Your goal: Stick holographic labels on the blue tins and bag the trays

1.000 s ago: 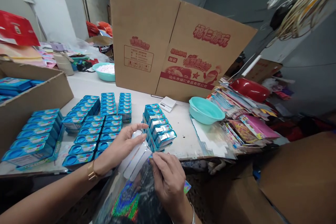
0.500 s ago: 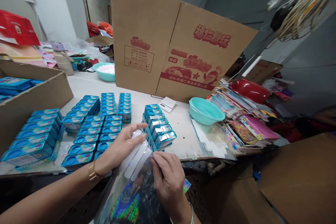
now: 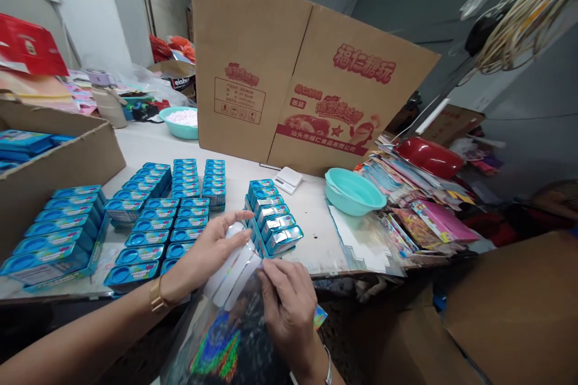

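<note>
Head view, only 1 view here.

Barely any change over the last second. My left hand (image 3: 205, 255) is in the same spot, curled over the top of the white plastic piece (image 3: 238, 266), fingers wrapped on it, thumb out toward the tins. My right hand (image 3: 289, 307) is pinched on the edge of the holographic film bag (image 3: 221, 346), fingertips just under the white piece. They have crept a touch up the film edge, nothing more. The 2 hands are close together, nearly touching, both gripping.

The white piece sits at the bag mouth, partly covered by film, at the near edge of the table (image 3: 316, 240). I cannot tell how far in it is.

Nothing on the table moved:
- open tray of blue tins (image 3: 276, 224) just beyond my left fingertips
- rows of blue tins (image 3: 180, 216) to the left
- teal bowl (image 3: 354, 189), small white scale (image 3: 289, 178), upright cardboard carton (image 3: 289, 72) behind

So it reads as a slow fiddly stage, grip held, film edge being worked.
</note>
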The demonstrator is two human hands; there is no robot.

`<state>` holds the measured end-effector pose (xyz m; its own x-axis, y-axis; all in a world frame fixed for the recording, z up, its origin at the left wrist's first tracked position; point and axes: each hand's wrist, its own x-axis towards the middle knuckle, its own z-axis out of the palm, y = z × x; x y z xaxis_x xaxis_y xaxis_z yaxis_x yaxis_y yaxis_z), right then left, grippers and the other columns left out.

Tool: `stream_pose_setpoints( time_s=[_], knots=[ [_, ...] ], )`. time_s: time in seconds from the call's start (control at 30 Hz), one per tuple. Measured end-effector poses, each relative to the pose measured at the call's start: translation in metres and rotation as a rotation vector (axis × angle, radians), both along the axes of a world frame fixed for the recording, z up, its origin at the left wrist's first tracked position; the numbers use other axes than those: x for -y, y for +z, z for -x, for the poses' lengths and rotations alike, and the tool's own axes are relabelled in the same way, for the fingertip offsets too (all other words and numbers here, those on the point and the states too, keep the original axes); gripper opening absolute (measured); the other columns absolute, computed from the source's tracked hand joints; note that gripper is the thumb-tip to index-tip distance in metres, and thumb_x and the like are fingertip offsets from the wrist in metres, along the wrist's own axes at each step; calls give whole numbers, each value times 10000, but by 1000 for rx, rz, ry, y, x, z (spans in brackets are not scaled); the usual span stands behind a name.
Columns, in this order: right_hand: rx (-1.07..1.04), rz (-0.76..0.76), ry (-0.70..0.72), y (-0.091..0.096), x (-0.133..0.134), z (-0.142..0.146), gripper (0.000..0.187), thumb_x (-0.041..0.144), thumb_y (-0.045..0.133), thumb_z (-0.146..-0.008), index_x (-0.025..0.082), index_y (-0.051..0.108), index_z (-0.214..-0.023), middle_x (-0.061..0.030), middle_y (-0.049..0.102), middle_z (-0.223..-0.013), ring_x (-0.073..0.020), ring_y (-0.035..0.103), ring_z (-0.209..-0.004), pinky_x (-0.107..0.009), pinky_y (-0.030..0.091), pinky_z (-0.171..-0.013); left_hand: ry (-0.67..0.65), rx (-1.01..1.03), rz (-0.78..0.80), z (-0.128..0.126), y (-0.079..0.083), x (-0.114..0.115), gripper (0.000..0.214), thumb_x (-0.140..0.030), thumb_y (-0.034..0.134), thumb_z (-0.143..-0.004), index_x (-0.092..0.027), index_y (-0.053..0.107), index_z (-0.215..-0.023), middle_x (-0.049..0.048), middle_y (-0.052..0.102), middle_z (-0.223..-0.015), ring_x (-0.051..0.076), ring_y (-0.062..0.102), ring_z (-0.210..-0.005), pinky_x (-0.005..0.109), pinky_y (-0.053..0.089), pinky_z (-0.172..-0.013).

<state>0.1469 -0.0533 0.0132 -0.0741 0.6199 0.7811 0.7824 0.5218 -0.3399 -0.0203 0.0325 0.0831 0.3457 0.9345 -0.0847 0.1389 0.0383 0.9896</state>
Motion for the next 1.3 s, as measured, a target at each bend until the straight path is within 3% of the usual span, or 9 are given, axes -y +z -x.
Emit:
stream_pose_setpoints(
  time_s=[0.13, 0.4, 0.7, 0.87, 1.13, 1.3],
  knots=[
    [23, -21, 11, -3, 1, -2, 353, 29, 594, -893, 222, 651, -1183, -95, 723, -1048, -231, 671, -903, -392, 519, -762, 15, -15, -13, 0, 2, 0, 647, -532, 675, -785, -137, 578, -1288, -16, 587, -766, 151, 501, -622, 264, 415, -577],
    [-129, 74, 21, 4, -2, 4, 156, 95, 599, -923, 210, 623, -1026, -68, 698, -942, -214, 641, -857, -371, 508, -750, 10, -5, -44, 0, 5, 1, 640, -538, 667, -779, -136, 588, -1271, 2, 610, -832, 156, 519, -658, 274, 443, -611],
    [-26, -50, 22, -4, -3, -1, 366, 16, 600, -885, 220, 641, -1185, -78, 727, -997, -221, 653, -848, -378, 487, -721, 28, -9, -15, -2, 1, -1, 675, -530, 660, -773, -122, 568, -1302, -26, 553, -726, 133, 433, -574, 258, 379, -540],
    [-4, -29, 41, -10, -2, -4, 413, -1, 582, -879, 229, 637, -1218, -86, 712, -1055, -228, 642, -908, -393, 474, -759, 32, -23, -21, -3, 3, 0, 676, -530, 658, -776, -118, 566, -1304, -22, 551, -734, 136, 437, -601, 251, 374, -544],
    [-148, 62, 16, -1, -5, 6, 168, 55, 597, -920, 206, 601, -995, -60, 673, -957, -205, 591, -888, -357, 466, -779, 26, -5, -42, -3, 0, 0, 637, -504, 664, -795, -129, 576, -1302, -8, 577, -783, 136, 463, -616, 244, 402, -555],
    [-151, 92, -17, 5, -4, 9, 138, 82, 507, -962, 203, 541, -907, -67, 624, -967, -208, 558, -914, -358, 444, -810, 27, -7, -55, -2, -5, -4, 610, -498, 653, -815, -137, 571, -1301, -26, 574, -726, 130, 462, -558, 234, 384, -517]
  ],
)
